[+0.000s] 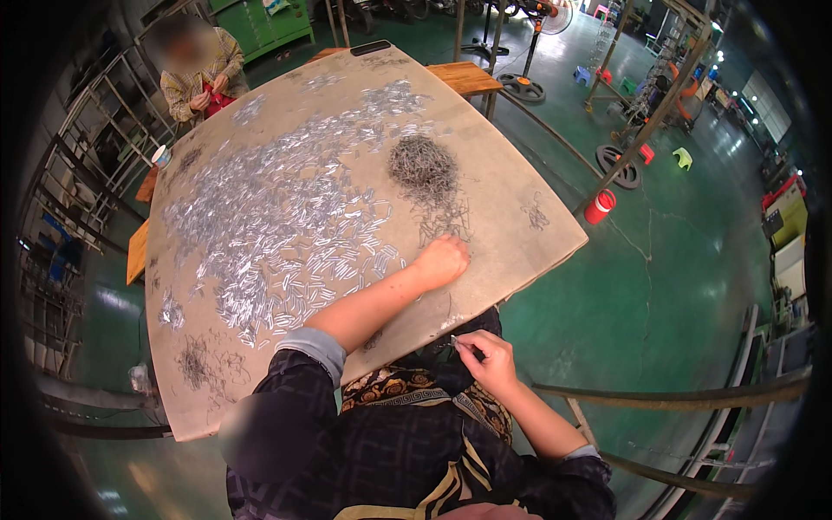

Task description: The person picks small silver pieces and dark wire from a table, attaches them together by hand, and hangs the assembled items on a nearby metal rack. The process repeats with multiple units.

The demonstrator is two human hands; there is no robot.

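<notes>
green-floored workshop: left hand (pixel 440 262) at the loose wires (pixel 442 218), right hand (pixel 490 357) pinching a metal bit (pixel 454 341)

left: down on the tan table (pixel 507 160), back of the hand up, fingers curled in, at the near end of the loose wires. fingertips hidden, so can't tell if it has any of them. left forearm (pixel 373 305) reaches over the near side of the table, right beside the silver pieces (pixel 303 208).

right: off the tabletop, just past the near edge, in front of my body. thumb and forefinger closed on the metal bit. too small to tell its exact shape.

wires: main wire pile (pixel 422 165) is right of center, beyond my left hand, dark and heaped, loose ones trailing toward me. small cluster (pixel 536 214) apart from it, near the right corner. dark clump (pixel 198 360) at near left.

silver pieces: shiny, spread wide over the left and middle, left of the wire pile. small heap (pixel 172 312) by the left edge.

around: co-worker (pixel 178 91) at far left, hands by something red (pixel 217 102), can't tell what. dark slab (pixel 371 48) at the far edge. cup (pixel 161 156) by the left edge. fan (pixel 555 17) and red jug (pixel 600 206) off to the right.
</notes>
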